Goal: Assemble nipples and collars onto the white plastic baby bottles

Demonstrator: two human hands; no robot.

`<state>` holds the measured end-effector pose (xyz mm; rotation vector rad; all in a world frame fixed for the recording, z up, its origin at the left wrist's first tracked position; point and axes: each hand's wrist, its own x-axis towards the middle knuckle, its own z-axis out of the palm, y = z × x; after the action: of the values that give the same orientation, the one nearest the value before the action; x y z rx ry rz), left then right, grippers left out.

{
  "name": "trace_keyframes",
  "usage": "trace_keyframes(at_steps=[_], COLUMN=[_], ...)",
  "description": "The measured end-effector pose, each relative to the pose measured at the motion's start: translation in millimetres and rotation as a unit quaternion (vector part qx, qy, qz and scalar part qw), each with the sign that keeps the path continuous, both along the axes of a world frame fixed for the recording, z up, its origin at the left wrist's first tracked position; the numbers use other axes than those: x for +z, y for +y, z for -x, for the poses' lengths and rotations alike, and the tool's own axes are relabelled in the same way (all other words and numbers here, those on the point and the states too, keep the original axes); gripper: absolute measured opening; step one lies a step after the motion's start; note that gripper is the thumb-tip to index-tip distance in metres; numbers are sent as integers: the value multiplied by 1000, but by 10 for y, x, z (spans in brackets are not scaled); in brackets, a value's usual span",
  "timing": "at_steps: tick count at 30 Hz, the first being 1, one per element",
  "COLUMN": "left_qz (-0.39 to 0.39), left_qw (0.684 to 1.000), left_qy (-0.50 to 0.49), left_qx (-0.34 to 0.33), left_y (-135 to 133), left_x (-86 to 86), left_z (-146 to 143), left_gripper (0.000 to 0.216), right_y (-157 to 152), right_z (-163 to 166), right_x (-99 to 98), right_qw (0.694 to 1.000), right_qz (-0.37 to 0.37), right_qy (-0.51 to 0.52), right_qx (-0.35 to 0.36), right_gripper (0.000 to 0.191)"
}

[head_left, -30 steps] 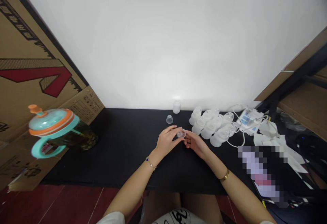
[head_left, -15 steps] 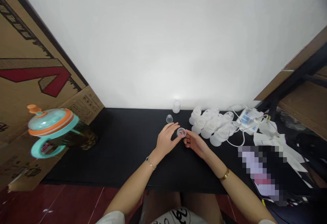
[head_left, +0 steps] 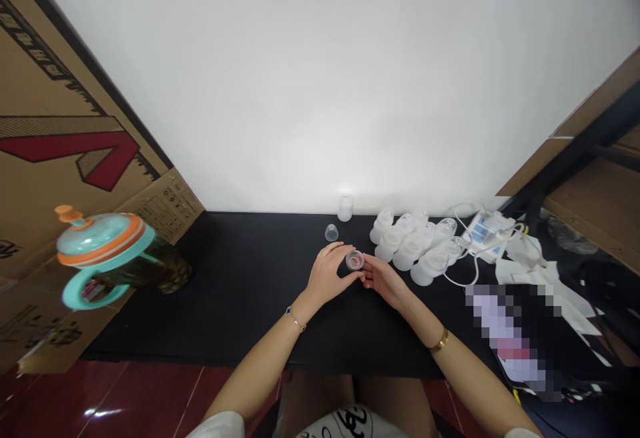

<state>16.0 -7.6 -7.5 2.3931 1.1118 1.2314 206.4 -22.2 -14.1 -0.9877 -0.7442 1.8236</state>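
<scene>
A small clear plastic cap (head_left: 355, 261) sits between the fingertips of both hands, just above the black table (head_left: 240, 291). My left hand (head_left: 327, 275) curls around its left side, fingers closed on it. On the right side my right hand (head_left: 381, 279) pinches the same cap. Another clear cap (head_left: 331, 233) lies on the table just behind my left hand. A small white bottle (head_left: 345, 208) stands alone near the wall. A cluster of several white bottles (head_left: 415, 248) stands right of my right hand.
A teal and orange lidded jug (head_left: 107, 251) stands at the left by a cardboard box (head_left: 60, 131). White cables, a white device (head_left: 487, 231) and papers (head_left: 537, 275) lie at the right. A white wall rises behind the table. Red floor shows below the table edge.
Both hands stay together on the cap; the cap has turned slightly between the fingers and its open mouth now faces up more. Nothing else moved.
</scene>
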Motion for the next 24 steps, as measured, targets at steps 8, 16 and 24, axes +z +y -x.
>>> trace_keyframes(at_steps=[8, 16, 24], left_qz=[0, -3, 3], left_qw=[999, 998, 998], left_qy=[-46, -54, -48], left_qx=[3, -18, -39], left_y=[14, 3, -13], left_x=[25, 67, 88], left_z=[-1, -10, -4], left_gripper=[30, 29, 30], right_y=[4, 11, 23], right_z=[-6, -11, -14], right_x=[-21, -28, -54], right_qw=[1000, 999, 999], right_qz=[-2, -8, -11], right_qy=[-4, -36, -36], right_qx=[14, 7, -1], right_gripper=[28, 31, 32])
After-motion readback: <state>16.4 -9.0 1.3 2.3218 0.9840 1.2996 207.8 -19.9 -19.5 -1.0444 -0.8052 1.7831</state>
